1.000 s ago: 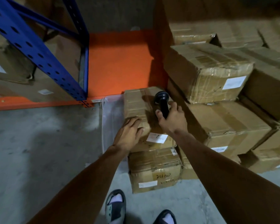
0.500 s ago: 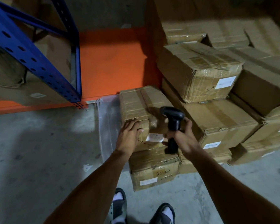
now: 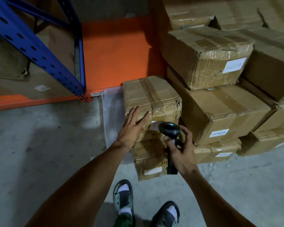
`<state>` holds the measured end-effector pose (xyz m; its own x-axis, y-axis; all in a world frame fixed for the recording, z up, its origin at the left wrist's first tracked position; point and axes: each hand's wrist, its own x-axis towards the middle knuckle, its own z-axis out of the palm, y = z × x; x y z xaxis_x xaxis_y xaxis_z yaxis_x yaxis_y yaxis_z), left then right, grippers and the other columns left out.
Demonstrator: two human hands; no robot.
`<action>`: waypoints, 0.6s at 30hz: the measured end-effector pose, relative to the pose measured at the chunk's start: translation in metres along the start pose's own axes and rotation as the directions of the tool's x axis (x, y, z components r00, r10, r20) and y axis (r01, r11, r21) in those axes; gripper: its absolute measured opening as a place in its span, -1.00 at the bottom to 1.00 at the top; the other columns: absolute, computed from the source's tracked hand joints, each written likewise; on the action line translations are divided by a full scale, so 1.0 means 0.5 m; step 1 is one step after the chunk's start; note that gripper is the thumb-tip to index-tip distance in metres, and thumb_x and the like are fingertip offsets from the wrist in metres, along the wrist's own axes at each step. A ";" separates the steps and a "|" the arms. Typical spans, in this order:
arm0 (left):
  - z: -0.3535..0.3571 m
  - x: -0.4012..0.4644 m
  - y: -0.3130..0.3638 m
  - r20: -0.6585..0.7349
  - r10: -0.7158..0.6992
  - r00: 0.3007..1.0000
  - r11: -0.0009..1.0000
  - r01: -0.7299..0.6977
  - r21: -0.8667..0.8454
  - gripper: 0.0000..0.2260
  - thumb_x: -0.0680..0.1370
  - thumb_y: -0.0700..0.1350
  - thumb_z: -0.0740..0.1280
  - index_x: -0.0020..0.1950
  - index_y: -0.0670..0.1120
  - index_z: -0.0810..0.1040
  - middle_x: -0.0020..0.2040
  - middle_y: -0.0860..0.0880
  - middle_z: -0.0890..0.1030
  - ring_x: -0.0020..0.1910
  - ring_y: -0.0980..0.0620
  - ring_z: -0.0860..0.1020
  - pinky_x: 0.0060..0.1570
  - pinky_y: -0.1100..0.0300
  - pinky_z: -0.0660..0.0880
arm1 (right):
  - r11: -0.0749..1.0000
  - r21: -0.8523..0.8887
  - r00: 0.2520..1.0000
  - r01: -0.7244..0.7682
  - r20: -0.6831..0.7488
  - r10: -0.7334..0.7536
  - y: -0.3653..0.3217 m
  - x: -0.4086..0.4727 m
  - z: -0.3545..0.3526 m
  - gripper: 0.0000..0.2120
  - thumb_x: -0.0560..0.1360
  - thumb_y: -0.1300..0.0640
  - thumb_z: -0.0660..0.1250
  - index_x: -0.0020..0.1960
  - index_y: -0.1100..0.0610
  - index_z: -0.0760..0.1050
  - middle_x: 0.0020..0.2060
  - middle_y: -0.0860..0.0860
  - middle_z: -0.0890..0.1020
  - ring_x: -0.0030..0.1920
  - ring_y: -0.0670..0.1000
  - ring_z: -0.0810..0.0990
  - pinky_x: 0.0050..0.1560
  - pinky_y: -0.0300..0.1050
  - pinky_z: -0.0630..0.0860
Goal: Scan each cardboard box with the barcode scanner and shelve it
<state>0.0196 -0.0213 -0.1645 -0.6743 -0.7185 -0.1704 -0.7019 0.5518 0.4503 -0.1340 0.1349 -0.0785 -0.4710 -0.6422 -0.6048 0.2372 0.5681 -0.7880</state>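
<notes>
1. Grey concrete floor [image 3: 39, 145] fills the near and left part of the view; it is rough and stained. Two feet in slide sandals [image 3: 123, 199] with white socks stand at 6 o'clock.
2. One black barcode scanner [image 3: 170, 128] is in the right hand [image 3: 181, 153], whose fingers are wrapped around the handle. Its long axis runs from 6 to 12 o'clock, the rounded head is away from the person, with a small blue light on top, and it faces the white label [image 3: 154, 125] on the top box.
3. The left hand [image 3: 131, 126] lies flat with straight, spread fingers on the near top edge of the top box [image 3: 151, 95], grasping nothing.
4. This box is brown cardboard, wrinkled and wrapped with clear tape. It sits on a second box [image 3: 149, 159]; so two boxes make the stack at the centre.
5. At 3 o'clock, a pile of boxes [image 3: 220, 112] of the same taped cardboard stands just beside the stack; at least six are visible, several with white labels.
6. At 10 o'clock, a blue perforated metal upright [image 3: 31, 46] meets an orange shelf beam [image 3: 23, 102], with more cartons behind. A clear plastic sheet [image 3: 111, 115] lies left of the stack.
</notes>
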 end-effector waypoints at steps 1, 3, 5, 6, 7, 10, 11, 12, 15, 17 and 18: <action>0.002 0.001 -0.002 0.001 0.002 1.000 1.000 -0.002 0.009 0.06 0.43 -0.54 0.22 0.54 0.35 -0.20 0.61 0.06 -0.19 0.58 0.01 -0.26 0.44 0.12 0.15 | 1.000 -0.002 1.000 -0.001 0.002 0.001 0.003 0.000 -0.002 -0.38 0.59 0.11 0.44 0.51 -0.20 0.22 0.27 0.04 0.57 0.12 0.24 0.69 0.07 0.23 0.68; 0.005 0.003 -0.003 -0.002 -0.004 1.000 1.000 0.004 0.005 0.05 0.46 -0.52 0.24 0.53 0.38 -0.23 0.60 0.09 -0.22 0.57 0.05 -0.30 0.40 0.14 0.13 | 1.000 -0.013 1.000 0.009 -0.008 -0.009 0.008 -0.004 -0.005 -0.42 0.60 0.18 0.40 0.49 -0.16 0.24 0.22 0.01 0.59 0.04 0.22 0.71 -0.02 0.11 0.72; 0.008 0.006 -0.002 -0.011 -0.008 1.000 1.000 0.008 0.015 0.04 0.48 -0.50 0.26 0.53 0.39 -0.23 0.60 0.10 -0.22 0.58 0.02 -0.27 0.39 0.12 0.19 | 1.000 -0.015 1.000 0.024 -0.009 -0.024 0.011 -0.007 -0.007 -0.45 0.60 0.22 0.38 0.46 -0.12 0.25 0.21 0.02 0.59 0.02 0.22 0.71 0.01 0.17 0.71; 0.010 0.006 -0.003 -0.019 -0.006 1.000 1.000 0.006 0.024 0.04 0.48 -0.49 0.28 0.53 0.38 -0.22 0.60 0.09 -0.21 0.59 0.00 -0.23 0.38 0.11 0.22 | 0.999 -0.017 0.999 0.032 -0.009 -0.032 0.012 -0.007 -0.006 -0.46 0.59 0.24 0.37 0.44 -0.10 0.25 0.21 0.04 0.58 0.04 0.24 0.70 0.06 0.25 0.68; 0.013 0.006 -0.004 -0.027 -0.001 1.000 1.000 0.002 0.028 0.04 0.47 -0.48 0.29 0.54 0.37 -0.20 0.60 0.09 -0.19 0.59 0.00 -0.21 0.36 0.11 0.24 | 0.999 -0.027 0.999 0.042 -0.013 -0.042 0.011 -0.007 -0.004 -0.46 0.57 0.21 0.39 0.43 -0.10 0.25 0.22 0.05 0.57 0.08 0.27 0.68 0.11 0.33 0.64; 0.016 0.006 -0.008 -0.037 0.008 0.999 1.000 -0.007 0.026 0.07 0.43 -0.52 0.27 0.54 0.39 -0.17 0.58 0.14 -0.19 0.58 0.07 -0.19 0.23 0.15 0.29 | 0.995 -0.083 0.998 0.058 -0.023 -0.060 0.004 -0.011 0.008 -0.30 0.37 -0.20 0.43 0.43 -0.17 0.23 0.29 0.04 0.53 0.24 0.24 0.59 0.29 0.38 0.51; 0.016 0.006 -0.010 -0.039 0.010 0.999 1.000 -0.008 0.029 0.09 0.40 -0.55 0.24 0.53 0.40 -0.17 0.58 0.17 -0.20 0.57 0.10 -0.20 0.20 0.16 0.29 | 0.993 -0.095 0.997 0.065 -0.028 -0.068 0.001 -0.014 0.013 -0.27 0.33 -0.34 0.42 0.42 -0.25 0.24 0.29 0.01 0.53 0.26 0.16 0.57 0.33 0.30 0.51; 0.017 0.006 -0.012 -0.042 0.011 0.999 0.999 -0.010 0.033 0.12 0.35 -0.57 0.22 0.53 0.40 -0.17 0.57 0.19 -0.20 0.56 0.13 -0.20 0.18 0.15 0.29 | 0.990 -0.111 0.995 0.081 -0.042 -0.086 0.001 -0.014 0.017 -0.29 0.32 -0.45 0.39 0.40 -0.33 0.26 0.28 -0.02 0.55 0.26 0.08 0.57 0.34 0.23 0.52; 0.016 0.006 -0.012 -0.046 0.008 0.999 0.999 -0.006 0.044 0.12 0.37 -0.55 0.26 0.52 0.42 -0.17 0.57 0.20 -0.19 0.56 0.14 -0.18 0.17 0.15 0.29 | 0.981 -0.154 0.987 0.114 -0.091 -0.129 0.013 -0.005 0.023 -0.43 0.35 -0.51 0.32 0.31 -0.43 0.31 0.25 -0.06 0.58 0.26 0.02 0.57 0.33 0.17 0.54; 0.014 0.006 -0.011 -0.044 0.004 0.999 0.999 -0.002 0.039 0.10 0.40 -0.53 0.27 0.51 0.43 -0.17 0.57 0.19 -0.18 0.57 0.11 -0.17 0.17 0.15 0.31 | 0.977 -0.166 0.982 0.136 -0.111 -0.155 0.019 -0.001 0.025 -0.46 0.36 -0.48 0.33 0.29 -0.45 0.32 0.23 -0.06 0.60 0.25 0.03 0.58 0.32 0.17 0.56; 0.012 0.006 -0.009 -0.043 0.002 0.999 0.999 0.000 0.038 0.09 0.41 -0.52 0.27 0.51 0.43 -0.17 0.57 0.18 -0.17 0.57 0.10 -0.16 0.17 0.15 0.31 | 0.975 -0.168 0.978 0.148 -0.120 -0.169 0.022 0.000 0.026 -0.49 0.37 -0.47 0.35 0.27 -0.47 0.32 0.21 -0.09 0.60 0.25 0.02 0.59 0.31 0.17 0.57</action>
<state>0.0196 -0.0232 -0.1723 -0.6653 -0.7349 -0.1320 -0.7099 0.5679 0.4165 -0.1205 0.1345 -0.0887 -0.6026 -0.6627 -0.4447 0.0189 0.5452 -0.8381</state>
